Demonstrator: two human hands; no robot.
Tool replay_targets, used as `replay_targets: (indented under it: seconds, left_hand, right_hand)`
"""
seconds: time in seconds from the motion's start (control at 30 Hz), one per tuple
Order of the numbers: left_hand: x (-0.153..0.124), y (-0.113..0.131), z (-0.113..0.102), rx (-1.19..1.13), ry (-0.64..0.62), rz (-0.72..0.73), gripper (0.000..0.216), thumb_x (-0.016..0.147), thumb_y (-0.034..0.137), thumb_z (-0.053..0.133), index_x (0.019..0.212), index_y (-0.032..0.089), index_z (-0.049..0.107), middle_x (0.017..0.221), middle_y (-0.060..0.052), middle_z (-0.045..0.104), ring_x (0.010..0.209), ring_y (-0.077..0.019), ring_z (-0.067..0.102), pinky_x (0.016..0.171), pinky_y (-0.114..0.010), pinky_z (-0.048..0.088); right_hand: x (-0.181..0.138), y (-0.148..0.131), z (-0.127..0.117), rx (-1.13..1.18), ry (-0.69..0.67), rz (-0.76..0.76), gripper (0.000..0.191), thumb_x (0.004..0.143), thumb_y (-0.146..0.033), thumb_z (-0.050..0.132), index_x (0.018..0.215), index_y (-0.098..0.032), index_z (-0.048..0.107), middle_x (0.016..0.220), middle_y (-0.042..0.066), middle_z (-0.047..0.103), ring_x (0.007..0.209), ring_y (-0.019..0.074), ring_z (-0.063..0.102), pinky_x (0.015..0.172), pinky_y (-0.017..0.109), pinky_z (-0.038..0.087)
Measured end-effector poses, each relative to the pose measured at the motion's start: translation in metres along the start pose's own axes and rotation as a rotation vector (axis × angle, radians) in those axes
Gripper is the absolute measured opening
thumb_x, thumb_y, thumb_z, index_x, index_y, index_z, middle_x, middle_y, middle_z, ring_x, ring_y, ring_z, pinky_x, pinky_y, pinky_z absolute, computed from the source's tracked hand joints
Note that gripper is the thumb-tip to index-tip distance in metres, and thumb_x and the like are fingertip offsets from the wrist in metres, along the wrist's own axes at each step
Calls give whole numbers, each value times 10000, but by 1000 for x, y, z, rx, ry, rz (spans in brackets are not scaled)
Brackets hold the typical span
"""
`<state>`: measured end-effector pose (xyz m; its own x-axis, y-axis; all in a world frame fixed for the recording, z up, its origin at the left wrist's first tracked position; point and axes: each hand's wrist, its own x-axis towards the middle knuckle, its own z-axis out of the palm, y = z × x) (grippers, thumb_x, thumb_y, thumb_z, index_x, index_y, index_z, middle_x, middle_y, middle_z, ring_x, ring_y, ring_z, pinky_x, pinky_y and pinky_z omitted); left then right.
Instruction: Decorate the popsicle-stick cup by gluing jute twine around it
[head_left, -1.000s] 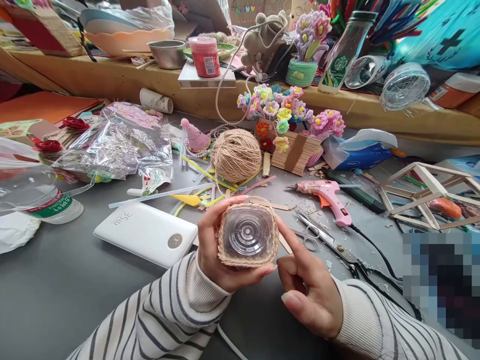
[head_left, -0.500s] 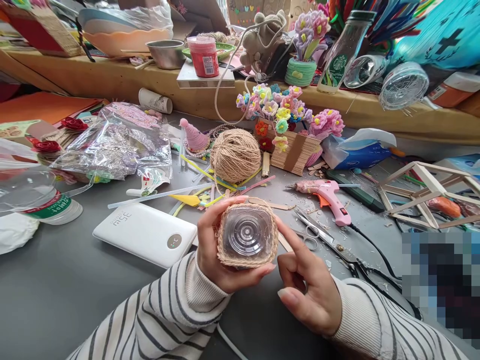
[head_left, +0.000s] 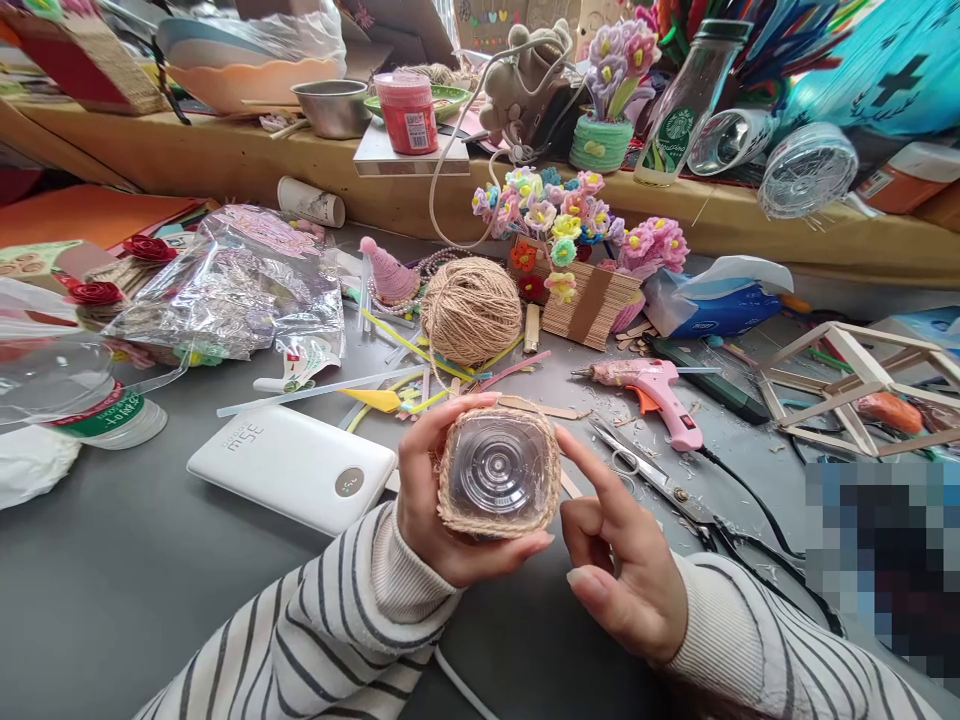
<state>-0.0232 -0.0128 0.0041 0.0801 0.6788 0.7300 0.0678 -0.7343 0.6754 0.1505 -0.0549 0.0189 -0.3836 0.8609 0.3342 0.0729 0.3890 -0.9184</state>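
A clear plastic container (head_left: pixel 498 470) with twine wrapped around its sides faces me with its ringed bottom. My left hand (head_left: pixel 435 500) grips it from the left, thumb along the near side and fingers around the far side. Beside its right edge is my right hand (head_left: pixel 626 560), index finger stretched out with the tip at or very near the twine rim. The other right fingers are curled and the thumb stands apart; nothing shows between them. Behind the container sits a ball of twine (head_left: pixel 471 312). A pink glue gun (head_left: pixel 645 392) lies to the right, beyond the scissors (head_left: pixel 637 465).
A white power bank (head_left: pixel 292 470) lies left of my hands. Black-handled shears (head_left: pixel 720 530) and a cord (head_left: pixel 750 495) are on the right. Glue sticks, a craft-stick box with yarn flowers (head_left: pixel 585 300) and a wooden stick frame (head_left: pixel 862 390) stand farther back. A plastic bottle (head_left: pixel 97 405) is at left.
My right hand has shifted slightly right, its index finger still beside the container's edge. The container has moved a touch right in my left hand's grip.
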Motion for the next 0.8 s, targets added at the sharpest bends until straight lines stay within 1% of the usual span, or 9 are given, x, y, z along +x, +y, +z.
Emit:
replay_targets:
  seconds: [0.13,0.3,0.37,0.47,0.53,0.67,0.8]
  left_hand:
    - [-1,-1,0,-21,-17,17,936,554,351,858,1350,206,387,1246,-141,543,1101,-332,615,945,-513,525]
    - [-2,0,0,-29,-22,-14,906,578,373,840,1351,256,383,1264,-132,534,1128,-350,591,957,-556,512]
    - [-2,-1,0,-38,-30,-8,900,590,352,836,1354,237,375,1260,-134,533,1127,-334,595,972,-537,505]
    - [-1,-2,0,-46,-32,7,920,577,323,844,1355,193,372,1256,-141,525,1126,-305,597,986,-476,503]
    - [-1,-2,0,-42,-23,9,916,571,334,843,1350,194,382,1255,-137,524,1125,-301,595,975,-457,512]
    - [0,-1,0,-27,-26,-8,897,581,358,834,1347,230,384,1264,-120,524,1131,-307,591,969,-467,515]
    - [0,1,-1,-38,-53,3,898,585,334,840,1347,208,383,1260,-126,532,1118,-302,604,962,-447,519]
  right_hand:
    - [1,1,-1,2,-7,-18,708,916,-537,438,1477,-176,201,497,-96,379,368,65,313,350,171,220]
    - [1,0,-1,11,-38,2,733,912,-549,435,1476,-153,186,493,-97,369,366,69,317,341,179,225]
    - [1,-1,-1,15,-49,14,734,914,-547,433,1478,-152,177,494,-99,362,368,70,313,341,180,224]
    - [1,-2,-1,22,-64,29,727,918,-533,437,1481,-159,168,502,-97,363,373,69,304,343,181,228]
    - [1,-1,-2,31,-67,36,716,918,-527,445,1480,-179,169,506,-98,363,379,66,299,351,177,228]
    - [0,1,-2,61,-51,62,672,909,-517,478,1461,-250,204,511,-102,364,388,59,298,371,164,224]
    - [-1,4,-2,100,1,78,602,903,-488,509,1421,-313,257,541,-92,392,414,65,331,398,166,254]
